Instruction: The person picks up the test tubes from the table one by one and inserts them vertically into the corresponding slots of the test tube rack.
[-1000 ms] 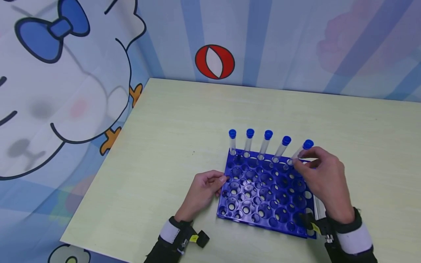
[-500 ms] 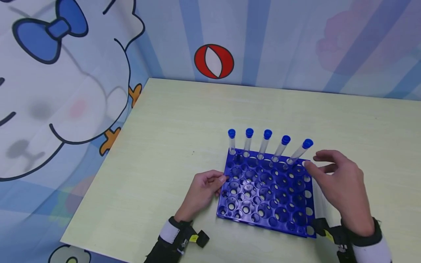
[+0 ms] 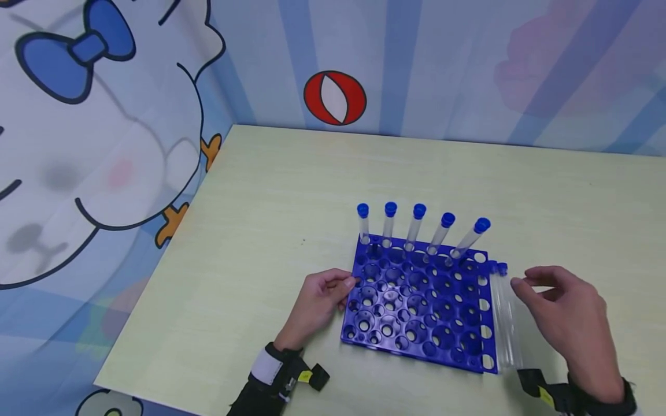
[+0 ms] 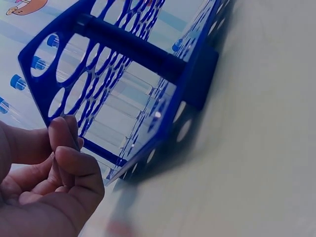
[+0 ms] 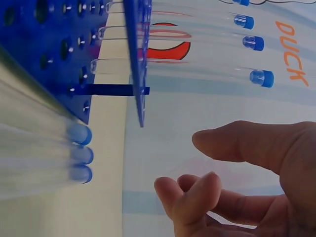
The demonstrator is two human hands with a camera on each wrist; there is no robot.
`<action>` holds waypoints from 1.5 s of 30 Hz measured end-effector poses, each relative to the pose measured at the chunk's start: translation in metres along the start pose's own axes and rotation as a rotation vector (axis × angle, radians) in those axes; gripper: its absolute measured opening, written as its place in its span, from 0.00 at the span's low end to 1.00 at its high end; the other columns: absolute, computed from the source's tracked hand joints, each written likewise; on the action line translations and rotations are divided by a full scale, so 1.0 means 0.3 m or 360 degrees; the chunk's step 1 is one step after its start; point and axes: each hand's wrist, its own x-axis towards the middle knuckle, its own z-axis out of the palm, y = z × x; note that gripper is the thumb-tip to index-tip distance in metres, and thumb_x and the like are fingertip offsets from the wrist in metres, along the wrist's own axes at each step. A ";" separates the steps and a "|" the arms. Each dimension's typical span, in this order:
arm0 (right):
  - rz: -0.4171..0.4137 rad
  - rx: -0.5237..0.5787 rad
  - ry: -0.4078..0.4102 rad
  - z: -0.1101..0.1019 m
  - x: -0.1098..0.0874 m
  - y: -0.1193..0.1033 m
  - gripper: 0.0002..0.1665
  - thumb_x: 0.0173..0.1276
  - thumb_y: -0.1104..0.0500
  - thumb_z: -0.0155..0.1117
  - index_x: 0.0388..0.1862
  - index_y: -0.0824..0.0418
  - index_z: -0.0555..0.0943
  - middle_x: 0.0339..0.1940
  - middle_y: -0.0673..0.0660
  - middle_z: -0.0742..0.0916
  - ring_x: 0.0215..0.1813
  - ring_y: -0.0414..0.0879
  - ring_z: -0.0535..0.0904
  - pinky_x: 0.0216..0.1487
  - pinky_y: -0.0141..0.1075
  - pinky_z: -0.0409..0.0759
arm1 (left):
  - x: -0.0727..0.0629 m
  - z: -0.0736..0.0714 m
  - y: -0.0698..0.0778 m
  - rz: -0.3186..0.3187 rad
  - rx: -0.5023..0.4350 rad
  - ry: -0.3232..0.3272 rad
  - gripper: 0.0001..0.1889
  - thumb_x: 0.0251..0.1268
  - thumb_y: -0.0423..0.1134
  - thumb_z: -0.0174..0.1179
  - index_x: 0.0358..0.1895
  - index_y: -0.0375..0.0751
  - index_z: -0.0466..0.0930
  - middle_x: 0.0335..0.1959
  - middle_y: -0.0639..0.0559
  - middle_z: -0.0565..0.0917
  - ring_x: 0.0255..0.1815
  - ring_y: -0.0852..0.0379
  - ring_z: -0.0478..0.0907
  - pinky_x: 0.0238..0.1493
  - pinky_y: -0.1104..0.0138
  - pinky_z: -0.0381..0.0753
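Note:
A blue plastic test tube rack, full of round holes, stands on the table. My left hand pinches its left edge between thumb and fingers; in the left wrist view those fingers meet at the rack's corner. Several clear test tubes with blue caps stand in the far row, the rightmost one leaning most. To the right of the rack, more capped test tubes lie side by side; the right wrist view shows three of their caps. My right hand hovers just right of these, thumb and fingers apart, holding nothing.
The pale wooden table extends around the rack, its left edge running diagonally. Behind it rises a blue striped wall with cartoon prints. A dark wrist camera sits close to the lying tubes' lower ends.
My right hand has let go of the rightmost standing test tube and moved right and toward me, uncovering the lying tubes. My left hand stays on the rack's edge.

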 end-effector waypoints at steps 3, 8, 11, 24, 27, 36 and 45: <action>-0.0003 -0.0018 -0.0007 0.007 0.001 0.021 0.26 0.64 0.48 0.59 0.51 0.67 0.75 0.43 0.67 0.81 0.36 0.55 0.76 0.22 0.35 0.71 | 0.001 -0.001 -0.002 0.0000 0.0000 0.0001 0.11 0.67 0.32 0.51 0.45 0.27 0.77 0.25 0.46 0.78 0.24 0.53 0.72 0.26 0.67 0.76; 0.0005 -0.0041 -0.0042 0.017 0.004 0.050 0.26 0.64 0.49 0.59 0.50 0.68 0.75 0.40 0.67 0.81 0.36 0.55 0.75 0.22 0.35 0.71 | 0.003 -0.002 -0.003 0.0003 0.0016 0.0002 0.11 0.67 0.32 0.51 0.45 0.27 0.78 0.25 0.47 0.77 0.24 0.53 0.72 0.26 0.67 0.76; 0.0025 -0.0050 -0.0096 0.019 0.007 0.066 0.26 0.64 0.48 0.59 0.50 0.69 0.75 0.39 0.66 0.81 0.36 0.55 0.75 0.22 0.35 0.71 | 0.003 -0.002 -0.002 0.0000 0.0019 0.0004 0.11 0.67 0.32 0.51 0.45 0.27 0.78 0.25 0.46 0.78 0.24 0.54 0.72 0.26 0.67 0.76; 0.0101 -0.0123 -0.0260 0.031 0.036 0.107 0.25 0.64 0.50 0.59 0.50 0.69 0.74 0.38 0.64 0.80 0.34 0.53 0.74 0.23 0.35 0.70 | 0.009 0.002 0.000 -0.0010 0.0005 -0.0001 0.11 0.67 0.32 0.51 0.45 0.28 0.78 0.25 0.46 0.78 0.23 0.58 0.72 0.26 0.67 0.76; 0.0091 -0.0117 -0.0307 0.034 0.038 0.115 0.24 0.64 0.50 0.59 0.49 0.69 0.74 0.36 0.64 0.81 0.33 0.52 0.74 0.23 0.35 0.70 | 0.008 0.002 -0.002 -0.0016 0.0004 0.0000 0.11 0.67 0.32 0.51 0.45 0.28 0.78 0.25 0.46 0.78 0.23 0.57 0.72 0.27 0.67 0.76; 0.0058 -0.0138 -0.0317 0.051 0.043 0.127 0.22 0.63 0.53 0.60 0.46 0.70 0.74 0.34 0.65 0.81 0.31 0.51 0.74 0.22 0.35 0.70 | 0.004 -0.001 -0.005 -0.0020 0.0013 0.0001 0.11 0.67 0.32 0.51 0.45 0.27 0.77 0.25 0.47 0.77 0.24 0.53 0.72 0.27 0.67 0.76; 0.0064 -0.0163 -0.0346 0.060 0.048 0.130 0.21 0.62 0.55 0.60 0.46 0.71 0.74 0.33 0.64 0.81 0.30 0.51 0.73 0.23 0.35 0.70 | 0.003 -0.001 -0.001 -0.0030 0.0016 0.0006 0.11 0.67 0.32 0.51 0.46 0.28 0.78 0.25 0.47 0.78 0.24 0.55 0.72 0.27 0.67 0.76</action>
